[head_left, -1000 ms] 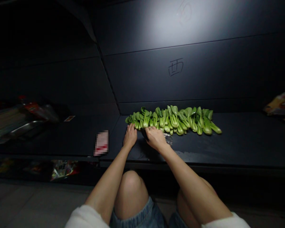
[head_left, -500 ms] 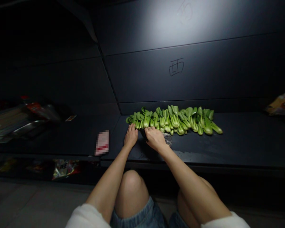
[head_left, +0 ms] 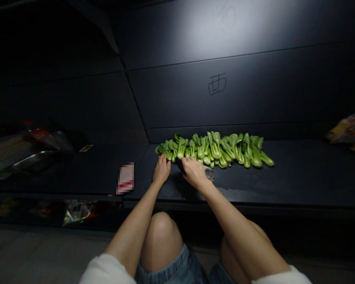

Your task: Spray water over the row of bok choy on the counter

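Observation:
A long row of green bok choy (head_left: 214, 150) lies on a dark shelf (head_left: 298, 177) against its back panel. My left hand (head_left: 161, 169) rests at the row's left end, fingers stretched forward and touching the stems. My right hand (head_left: 193, 170) sits just right of it in front of the greens, fingers curled over a small dark thing (head_left: 179, 164) that pokes out on its left. What that thing is I cannot tell. A crumpled piece of clear plastic (head_left: 209, 172) lies on the shelf by my right wrist.
A small card (head_left: 126, 178) stands at the shelf's front edge, left of my hands. Packaged goods and a metal tray (head_left: 32, 152) fill the left shelf section. A yellow package (head_left: 347, 130) lies far right. My knees (head_left: 161, 232) are below the shelf edge.
Both hands stay at the left end of the row, almost unmoved. The view has shifted slightly.

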Tool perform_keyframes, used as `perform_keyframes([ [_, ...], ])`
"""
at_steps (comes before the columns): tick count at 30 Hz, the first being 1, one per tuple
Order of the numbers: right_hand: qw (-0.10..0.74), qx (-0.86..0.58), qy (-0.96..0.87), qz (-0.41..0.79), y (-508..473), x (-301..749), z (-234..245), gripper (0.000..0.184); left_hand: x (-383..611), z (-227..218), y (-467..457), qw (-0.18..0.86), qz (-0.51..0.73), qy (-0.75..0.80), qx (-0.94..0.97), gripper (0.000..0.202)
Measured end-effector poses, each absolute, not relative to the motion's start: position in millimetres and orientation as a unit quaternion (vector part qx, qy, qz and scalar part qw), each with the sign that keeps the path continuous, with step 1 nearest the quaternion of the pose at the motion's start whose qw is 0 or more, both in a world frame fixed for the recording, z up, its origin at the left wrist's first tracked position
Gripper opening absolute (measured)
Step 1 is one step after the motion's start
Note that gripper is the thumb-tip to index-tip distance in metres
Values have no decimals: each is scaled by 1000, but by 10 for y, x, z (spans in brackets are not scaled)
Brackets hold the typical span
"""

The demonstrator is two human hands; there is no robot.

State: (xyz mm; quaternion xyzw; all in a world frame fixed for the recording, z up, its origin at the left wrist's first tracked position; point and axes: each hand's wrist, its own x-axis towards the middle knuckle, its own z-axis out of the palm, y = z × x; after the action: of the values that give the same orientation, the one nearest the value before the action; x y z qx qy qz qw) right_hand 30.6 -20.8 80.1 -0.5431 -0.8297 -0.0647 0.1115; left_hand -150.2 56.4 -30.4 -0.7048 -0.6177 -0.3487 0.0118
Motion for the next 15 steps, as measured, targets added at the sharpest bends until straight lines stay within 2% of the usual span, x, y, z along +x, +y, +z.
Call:
perform_keyframes([
  [6, 106, -545, -829, -65, -223, 387, 803, 29, -1503, -220, 551, 10, -375, -649, -662, 45],
  [10, 102, -537, -835, -72, -217, 389, 794, 29, -1504, -163, 505, 22, -345, -712, -612, 42],
  [15, 92, -519, -847, -67, -219, 344, 793, 35, -1530, -148, 480, 9, -318, -702, -637, 38],
])
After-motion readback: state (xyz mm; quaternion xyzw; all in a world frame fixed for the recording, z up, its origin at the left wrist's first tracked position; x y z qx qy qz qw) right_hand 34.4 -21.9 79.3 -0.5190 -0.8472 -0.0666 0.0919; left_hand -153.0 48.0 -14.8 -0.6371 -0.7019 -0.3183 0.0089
